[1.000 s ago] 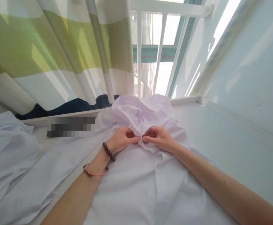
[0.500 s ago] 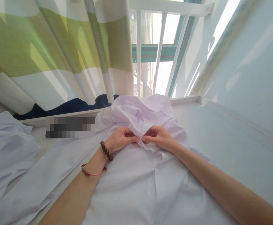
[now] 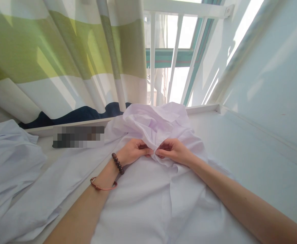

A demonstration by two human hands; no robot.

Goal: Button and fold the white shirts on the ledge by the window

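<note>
A white shirt (image 3: 138, 200) lies spread in front of me, its upper part bunched into soft folds at the far end. A long sleeve (image 3: 61, 173) stretches from it toward the lower left. At the front of the bunched part, my left hand (image 3: 134, 150) pinches the cloth between thumb and fingers. My right hand (image 3: 173, 150) pinches the same fold from the other side, with the thumb tips almost touching. Whether a button sits between the fingertips is too small to tell. Two bracelets (image 3: 117, 163) circle my left wrist.
More white cloth (image 3: 8, 169) lies crumpled at the left. A pixelated dark patch (image 3: 77, 137) hides something near the back ledge. Behind stand a green and white curtain (image 3: 69, 47), white rails (image 3: 152, 57) and a window. A pale wall (image 3: 273, 84) bounds the right side.
The whole view has shifted slightly, so things appear a little farther right. Both hands keep their pinch on the same fold of the shirt.
</note>
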